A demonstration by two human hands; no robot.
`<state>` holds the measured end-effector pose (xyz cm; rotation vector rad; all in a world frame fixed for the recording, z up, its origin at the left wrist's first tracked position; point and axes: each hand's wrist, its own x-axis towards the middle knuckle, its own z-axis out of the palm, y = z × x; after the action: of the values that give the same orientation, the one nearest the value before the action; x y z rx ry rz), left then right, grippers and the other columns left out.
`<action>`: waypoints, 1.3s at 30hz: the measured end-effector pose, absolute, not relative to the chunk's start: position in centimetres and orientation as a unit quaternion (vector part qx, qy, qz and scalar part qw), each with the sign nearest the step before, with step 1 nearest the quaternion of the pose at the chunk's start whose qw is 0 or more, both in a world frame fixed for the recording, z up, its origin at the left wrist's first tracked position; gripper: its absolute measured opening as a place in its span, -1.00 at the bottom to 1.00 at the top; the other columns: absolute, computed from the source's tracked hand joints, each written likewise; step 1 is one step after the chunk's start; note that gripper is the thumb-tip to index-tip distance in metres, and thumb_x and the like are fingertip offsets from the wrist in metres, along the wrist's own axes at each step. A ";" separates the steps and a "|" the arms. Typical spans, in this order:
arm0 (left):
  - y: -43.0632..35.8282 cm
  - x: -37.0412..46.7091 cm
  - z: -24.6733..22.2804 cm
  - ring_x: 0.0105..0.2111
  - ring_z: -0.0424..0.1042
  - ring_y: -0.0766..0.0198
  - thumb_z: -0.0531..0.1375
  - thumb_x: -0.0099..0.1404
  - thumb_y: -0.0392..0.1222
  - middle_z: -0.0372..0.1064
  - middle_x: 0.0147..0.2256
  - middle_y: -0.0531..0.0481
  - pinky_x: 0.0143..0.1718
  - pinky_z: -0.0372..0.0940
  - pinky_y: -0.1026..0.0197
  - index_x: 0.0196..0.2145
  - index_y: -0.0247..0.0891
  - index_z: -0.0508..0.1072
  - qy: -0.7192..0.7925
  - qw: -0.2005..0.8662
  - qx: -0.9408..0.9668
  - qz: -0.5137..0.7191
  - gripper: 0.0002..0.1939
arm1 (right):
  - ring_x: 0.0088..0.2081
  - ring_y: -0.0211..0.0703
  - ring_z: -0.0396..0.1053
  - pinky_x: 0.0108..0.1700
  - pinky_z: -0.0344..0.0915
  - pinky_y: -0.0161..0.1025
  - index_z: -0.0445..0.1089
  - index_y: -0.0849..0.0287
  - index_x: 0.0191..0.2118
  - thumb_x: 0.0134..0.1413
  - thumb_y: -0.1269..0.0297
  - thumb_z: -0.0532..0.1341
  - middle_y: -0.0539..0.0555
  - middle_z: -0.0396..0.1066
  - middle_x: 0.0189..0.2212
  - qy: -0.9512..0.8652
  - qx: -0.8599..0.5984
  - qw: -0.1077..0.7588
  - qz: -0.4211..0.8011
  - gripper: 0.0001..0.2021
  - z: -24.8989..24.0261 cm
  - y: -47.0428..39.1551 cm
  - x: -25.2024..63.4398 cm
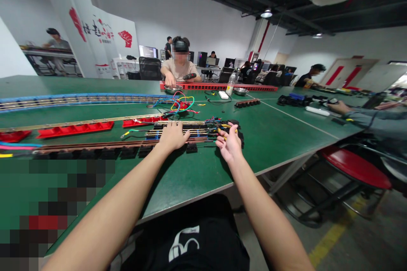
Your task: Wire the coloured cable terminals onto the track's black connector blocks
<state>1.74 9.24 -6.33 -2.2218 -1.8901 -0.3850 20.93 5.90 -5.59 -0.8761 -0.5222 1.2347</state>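
Note:
My left hand (173,136) lies flat over the rods of a rail assembly (152,134), its thumb spread to the right and nothing gripped. Brown rods on black supports (104,147) run along the near side of that assembly. At the assembly's right end, my right hand (230,144) is curled, palm partly up, around what look like yellow-handled pliers (226,126). Their jaws are lost among coloured wires (213,122) and dark blocks there. A green-yellow wire with a ring terminal (129,133) sits left of my left hand.
Red holders (76,129) and a blue curved rail (79,100) extend leftward on the green table (286,139). Loose coloured wires (182,103) lie beyond my hands. Across the table, a person handles a metal bowl (173,89). A bottle (230,84) and a red stool (356,167) are to the right.

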 end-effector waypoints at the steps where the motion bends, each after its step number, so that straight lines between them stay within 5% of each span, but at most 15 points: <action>1: 9.2 1.7 -6.3 0.07 0.29 -0.09 -0.10 0.35 0.09 0.34 0.06 -0.38 0.03 0.21 -0.01 0.06 -0.43 0.34 -0.639 0.099 -0.752 -0.131 -0.42 | -0.72 -0.45 -0.06 -0.66 -0.17 -0.53 0.10 -0.12 -0.04 0.23 -0.21 -0.06 -0.22 0.09 -0.62 -0.229 -0.390 0.696 0.558 -0.64 -5.6 5.9 20.9; 11: 9.1 1.9 -5.9 0.08 0.30 -0.07 -0.08 0.35 0.09 0.34 0.06 -0.36 0.03 0.20 0.03 0.06 -0.40 0.33 -0.644 0.085 -0.751 -0.122 -0.44 | -0.71 -0.43 -0.10 -0.68 -0.15 -0.52 0.08 0.04 -0.32 0.28 -0.18 -0.14 -0.19 -0.04 -0.65 -0.241 -0.336 0.684 0.602 -0.60 -5.2 6.6 22.8; 18: 9.1 1.8 -6.0 0.06 0.32 -0.08 -0.08 0.35 0.08 0.37 0.02 -0.35 0.01 0.22 0.02 0.04 -0.41 0.35 -0.645 0.086 -0.748 -0.126 -0.45 | -0.72 -0.41 0.10 -0.69 -0.09 -0.51 0.10 -0.07 0.02 0.17 -0.29 -0.06 -0.18 0.21 -0.60 -0.373 -0.448 0.670 0.459 -0.51 -6.0 5.5 22.1; 26: 9.0 1.9 -5.9 0.06 0.31 -0.10 -0.10 0.35 0.10 0.36 0.03 -0.35 -0.01 0.23 0.00 0.05 -0.41 0.34 -0.648 0.088 -0.746 -0.126 -0.42 | -0.57 -0.25 0.27 -0.47 0.14 -0.32 0.38 0.11 -0.17 0.30 -0.07 -0.12 -0.06 0.24 -0.61 -0.640 -0.564 0.517 0.071 -0.54 -5.1 2.2 25.2; 34: 9.0 1.9 -6.1 0.08 0.29 -0.08 -0.10 0.35 0.09 0.34 0.06 -0.34 0.01 0.21 0.01 0.06 -0.39 0.34 -0.649 0.083 -0.746 -0.127 -0.44 | -0.56 -0.13 0.32 -0.44 0.08 -0.30 0.27 0.15 0.01 0.17 -0.11 0.11 -0.06 0.30 -0.62 -0.679 -0.645 0.350 0.029 -0.53 -8.7 1.6 24.7; 39: 9.0 1.8 -6.1 0.07 0.29 -0.09 -0.10 0.35 0.09 0.34 0.05 -0.35 0.01 0.22 0.01 0.06 -0.40 0.34 -0.645 0.089 -0.748 -0.127 -0.43 | -0.45 -0.06 0.35 -0.43 0.08 -0.26 0.41 0.11 -0.26 0.19 0.01 0.12 0.14 0.42 -0.49 -0.675 -0.686 0.265 -0.053 -0.71 -9.7 2.0 24.4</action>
<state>1.84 8.95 -6.09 -2.2252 -1.9190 -0.3779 24.43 2.02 -9.66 -1.8536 -1.8242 -0.1435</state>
